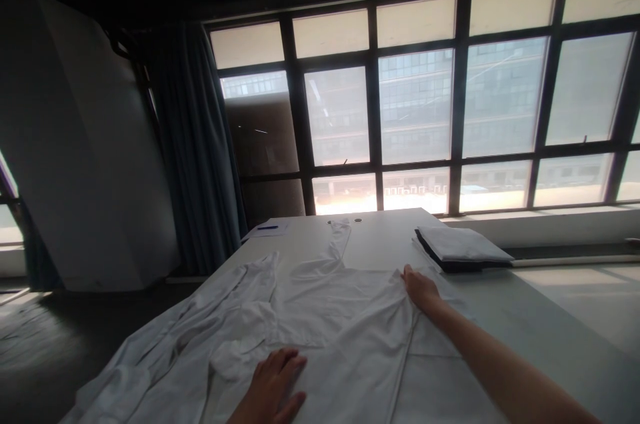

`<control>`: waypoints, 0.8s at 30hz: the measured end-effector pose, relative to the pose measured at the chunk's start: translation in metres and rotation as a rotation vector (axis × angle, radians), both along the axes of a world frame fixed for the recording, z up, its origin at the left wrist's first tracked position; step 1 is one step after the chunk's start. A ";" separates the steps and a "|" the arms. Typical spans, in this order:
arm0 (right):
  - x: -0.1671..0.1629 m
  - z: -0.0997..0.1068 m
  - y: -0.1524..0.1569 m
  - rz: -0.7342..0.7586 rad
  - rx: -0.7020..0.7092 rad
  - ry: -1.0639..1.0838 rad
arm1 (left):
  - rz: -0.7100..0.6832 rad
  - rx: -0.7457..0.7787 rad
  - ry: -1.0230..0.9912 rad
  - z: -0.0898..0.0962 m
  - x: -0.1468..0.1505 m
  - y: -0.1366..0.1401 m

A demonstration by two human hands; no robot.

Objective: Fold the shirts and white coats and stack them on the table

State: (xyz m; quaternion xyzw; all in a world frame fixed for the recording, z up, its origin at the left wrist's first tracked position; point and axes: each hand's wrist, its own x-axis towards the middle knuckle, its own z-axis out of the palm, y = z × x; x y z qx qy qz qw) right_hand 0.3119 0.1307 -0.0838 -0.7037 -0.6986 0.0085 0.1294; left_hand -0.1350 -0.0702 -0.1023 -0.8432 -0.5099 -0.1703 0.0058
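A white long-sleeved garment (345,311) lies spread and creased over the white table, with one sleeve (340,237) stretched toward the far edge. My left hand (277,381) rests low in view on the near part of the cloth, fingers apart and thumb out. Further off and to the right, my right hand (419,287) is closed at the garment's far right corner, its fingertips pinching the edge. To the left lies more crumpled white cloth (185,331); whether it belongs to the same garment I cannot tell.
A stack of folded white and black cloth (463,245) sits at the table's right side. A dark blue pen (267,227) lies on paper at the far left corner of the table (385,237). Beyond stand large windows and a blue curtain (195,144).
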 end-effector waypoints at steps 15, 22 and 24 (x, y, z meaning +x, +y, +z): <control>-0.109 0.013 -0.089 0.458 0.074 0.078 | -0.045 -0.217 0.222 -0.044 -0.011 0.021; -0.111 -0.013 -0.106 0.691 -0.135 0.127 | -0.116 -0.236 0.215 -0.030 -0.010 0.016; -0.085 -0.013 -0.084 0.610 -0.166 0.084 | -0.109 -0.255 0.220 -0.018 -0.006 0.009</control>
